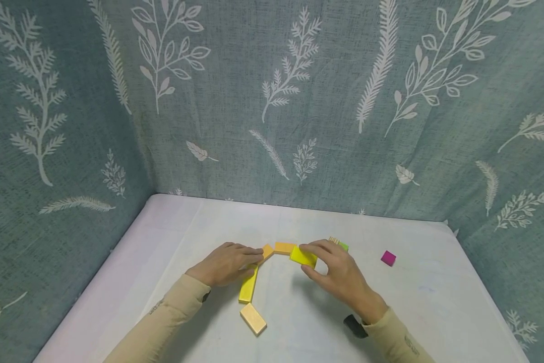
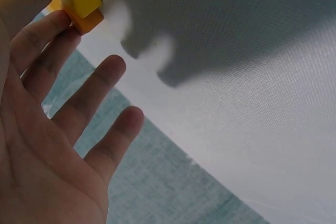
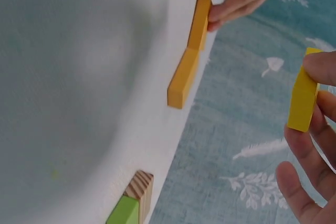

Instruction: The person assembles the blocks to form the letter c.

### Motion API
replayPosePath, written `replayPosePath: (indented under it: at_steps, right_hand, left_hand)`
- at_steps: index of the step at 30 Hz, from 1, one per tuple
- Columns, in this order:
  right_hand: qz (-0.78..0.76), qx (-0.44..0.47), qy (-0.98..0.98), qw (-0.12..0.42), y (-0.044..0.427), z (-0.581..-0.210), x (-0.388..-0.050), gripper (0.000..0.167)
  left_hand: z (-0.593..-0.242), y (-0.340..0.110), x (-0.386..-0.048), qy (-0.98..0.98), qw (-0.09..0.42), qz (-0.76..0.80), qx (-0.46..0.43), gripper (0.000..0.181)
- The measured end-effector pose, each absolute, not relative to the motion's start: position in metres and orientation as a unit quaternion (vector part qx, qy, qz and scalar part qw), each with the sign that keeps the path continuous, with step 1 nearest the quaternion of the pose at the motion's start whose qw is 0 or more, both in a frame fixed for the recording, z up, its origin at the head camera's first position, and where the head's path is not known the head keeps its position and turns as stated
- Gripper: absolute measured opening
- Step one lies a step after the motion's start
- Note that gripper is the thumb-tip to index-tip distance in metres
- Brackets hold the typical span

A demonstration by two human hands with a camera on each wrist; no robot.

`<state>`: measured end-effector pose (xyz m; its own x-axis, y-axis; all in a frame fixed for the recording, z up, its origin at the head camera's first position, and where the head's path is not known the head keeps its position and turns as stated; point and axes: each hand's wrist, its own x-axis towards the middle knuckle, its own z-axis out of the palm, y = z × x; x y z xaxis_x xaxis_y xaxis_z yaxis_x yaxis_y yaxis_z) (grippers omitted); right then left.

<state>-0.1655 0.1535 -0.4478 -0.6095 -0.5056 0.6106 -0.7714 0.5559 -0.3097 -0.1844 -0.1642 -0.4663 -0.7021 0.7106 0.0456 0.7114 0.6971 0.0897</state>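
My right hand [image 1: 344, 275] pinches a yellow block [image 1: 302, 256] between thumb and fingers; in the right wrist view this yellow block [image 3: 303, 103] is off the table. Several blocks form a curved row on the white table. My left hand [image 1: 228, 264] reaches over its left side, fingers nearly straight, fingertips against an orange block [image 1: 266, 252] and thumb beside a long yellow block [image 1: 248, 287]. In the left wrist view the ring and little fingers of the left hand [image 2: 63, 108] touch nothing. Another orange block [image 1: 284, 247] continues the row toward the right hand.
A pale wooden block [image 1: 253, 318] lies at the row's near end. Beyond the right hand are a green block [image 1: 343, 246] and a striped wood block [image 3: 140, 184]. Farther right lies a magenta block [image 1: 388, 258]. Patterned teal cloth [image 1: 235, 101] hangs behind the table.
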Motion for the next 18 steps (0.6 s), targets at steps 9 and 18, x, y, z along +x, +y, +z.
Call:
replayPosePath:
  at_steps: [9, 18]
  right_hand:
    - [0.265, 0.378, -0.866, 0.191, 0.153, -0.452, -0.149, 0.044]
    - [0.255, 0.396, -0.862, 0.187, 0.147, -0.46, -0.136, 0.044]
  left_hand:
    - [-0.466, -0.163, -0.185, -0.921, 0.002, -0.049, -0.388, 0.046]
    - [-0.465, -0.163, -0.184, -0.924, -0.005, -0.049, -0.38, 0.046]
